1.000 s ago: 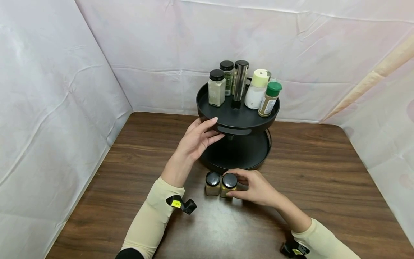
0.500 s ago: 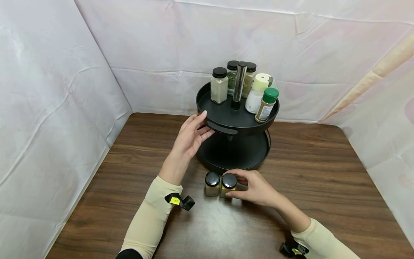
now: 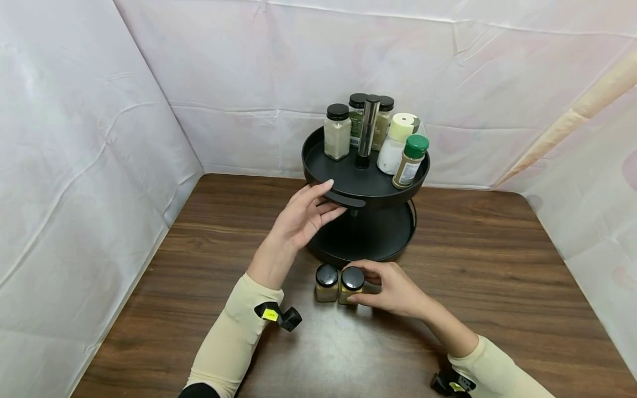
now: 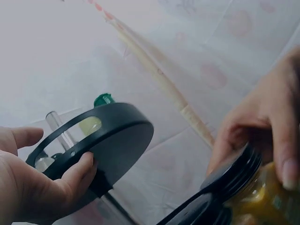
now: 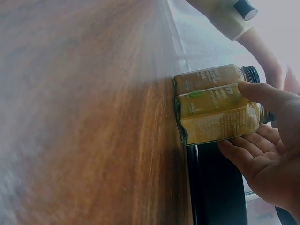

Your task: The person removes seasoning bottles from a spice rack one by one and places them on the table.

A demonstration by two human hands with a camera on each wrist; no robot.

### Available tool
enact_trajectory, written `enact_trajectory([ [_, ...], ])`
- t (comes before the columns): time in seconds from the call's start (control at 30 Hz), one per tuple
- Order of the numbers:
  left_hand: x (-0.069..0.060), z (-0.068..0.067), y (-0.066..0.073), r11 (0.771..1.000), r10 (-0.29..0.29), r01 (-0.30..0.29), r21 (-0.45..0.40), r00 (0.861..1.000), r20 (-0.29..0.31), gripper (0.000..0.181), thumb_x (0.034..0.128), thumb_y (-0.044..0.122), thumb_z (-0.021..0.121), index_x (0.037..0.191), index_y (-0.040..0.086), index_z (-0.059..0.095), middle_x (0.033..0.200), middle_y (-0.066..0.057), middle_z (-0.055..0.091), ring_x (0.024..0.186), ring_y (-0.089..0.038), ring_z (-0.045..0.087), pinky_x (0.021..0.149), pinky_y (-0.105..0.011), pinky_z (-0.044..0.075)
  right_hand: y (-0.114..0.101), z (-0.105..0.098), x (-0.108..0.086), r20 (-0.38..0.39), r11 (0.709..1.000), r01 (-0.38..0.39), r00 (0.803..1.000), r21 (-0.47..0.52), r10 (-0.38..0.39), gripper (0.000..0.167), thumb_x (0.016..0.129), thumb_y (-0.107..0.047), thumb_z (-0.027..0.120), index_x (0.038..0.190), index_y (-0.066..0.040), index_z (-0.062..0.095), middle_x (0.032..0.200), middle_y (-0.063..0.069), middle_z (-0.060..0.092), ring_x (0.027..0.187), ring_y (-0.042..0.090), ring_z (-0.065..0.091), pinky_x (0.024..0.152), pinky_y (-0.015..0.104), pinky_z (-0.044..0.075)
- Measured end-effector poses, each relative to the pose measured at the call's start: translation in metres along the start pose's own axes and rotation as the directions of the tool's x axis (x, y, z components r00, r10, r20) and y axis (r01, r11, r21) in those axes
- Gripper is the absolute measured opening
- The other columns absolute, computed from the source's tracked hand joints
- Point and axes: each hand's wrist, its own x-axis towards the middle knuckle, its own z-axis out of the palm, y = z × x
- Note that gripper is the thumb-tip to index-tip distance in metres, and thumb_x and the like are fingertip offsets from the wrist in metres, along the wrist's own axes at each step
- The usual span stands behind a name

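Two square glass spice jars with dark lids stand side by side on the table, in front of a black two-tier turntable (image 3: 355, 237). My right hand (image 3: 390, 287) pinches the right-hand spice jar (image 5: 220, 119), which holds yellow powder, between thumb and fingers. The left-hand spice jar (image 3: 327, 290) stands close against it, browner inside. My left hand (image 3: 303, 218) is at the front left rim of the upper tier (image 3: 348, 179). Its thumb lies above the rim and its loosely extended fingers are below; in the left wrist view (image 4: 51, 178) a fingertip overlaps the rim's outside.
On the upper tier, around a metal post (image 3: 368, 130), stand a pale powder jar (image 3: 337, 135), a green herb jar (image 3: 356, 124), another black-lidded jar (image 3: 382, 124), a white bottle (image 3: 393, 152) and a green-capped shaker (image 3: 410, 166). White cloth (image 3: 249, 72) hangs behind the wooden table (image 3: 497, 265).
The upper tier turned a little, its handle slot swinging left as my left hand moved left. My left hand then came back right along the rim while the tier stayed still. The right hand stayed put.
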Motion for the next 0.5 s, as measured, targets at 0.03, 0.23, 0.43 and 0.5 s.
enact_trajectory([
  [0.03,-0.0009,0.0018,-0.0011,1.0,-0.011,0.011,-0.002,1.0,0.012,0.029,0.106,0.011,0.062,0.135,0.005,0.058,0.127,-0.015,0.066,0.115,-0.033,0.069,0.108,-0.05,0.05,0.0003,-0.0004,-0.0003,0.003,1.0,0.002,1.0,0.001,-0.002,0.053,0.089,-0.026,0.09,0.136,-0.022,0.067,0.127,-0.01,0.071,0.122,0.016,0.069,0.101,0.034,0.056],
  [0.23,-0.0042,0.0079,-0.0055,1.0,-0.022,0.022,-0.011,0.999,0.023,0.04,0.1065,0.009,0.061,0.145,0.002,0.053,0.125,-0.014,0.068,0.115,-0.034,0.069,0.102,-0.047,0.055,0.0017,-0.003,-0.0017,0.017,1.0,0.011,1.0,0.008,-0.011,0.052,0.089,-0.024,0.089,0.136,-0.02,0.067,0.127,-0.009,0.071,0.122,0.017,0.069,0.101,0.034,0.056],
  [0.43,-0.0039,0.0068,-0.0055,1.0,-0.003,0.003,-0.011,1.0,0.011,0.03,0.1059,0.009,0.062,0.134,0.003,0.057,0.123,-0.016,0.069,0.113,-0.035,0.07,0.104,-0.051,0.053,0.0025,-0.005,-0.0033,0.02,1.0,0.014,1.0,-0.001,-0.014,0.052,0.089,-0.024,0.09,0.136,-0.022,0.067,0.127,-0.01,0.071,0.122,0.016,0.069,0.101,0.034,0.056],
  [0.5,-0.0034,0.0058,-0.0045,1.0,0.005,-0.005,-0.004,1.0,0.003,0.021,0.1056,0.009,0.062,0.125,0.004,0.059,0.121,-0.016,0.069,0.112,-0.035,0.07,0.105,-0.052,0.052,0.0028,-0.0056,-0.0036,0.021,1.0,0.015,1.0,-0.004,-0.015,0.052,0.089,-0.024,0.09,0.136,-0.023,0.067,0.127,-0.011,0.071,0.122,0.016,0.068,0.101,0.034,0.056],
])
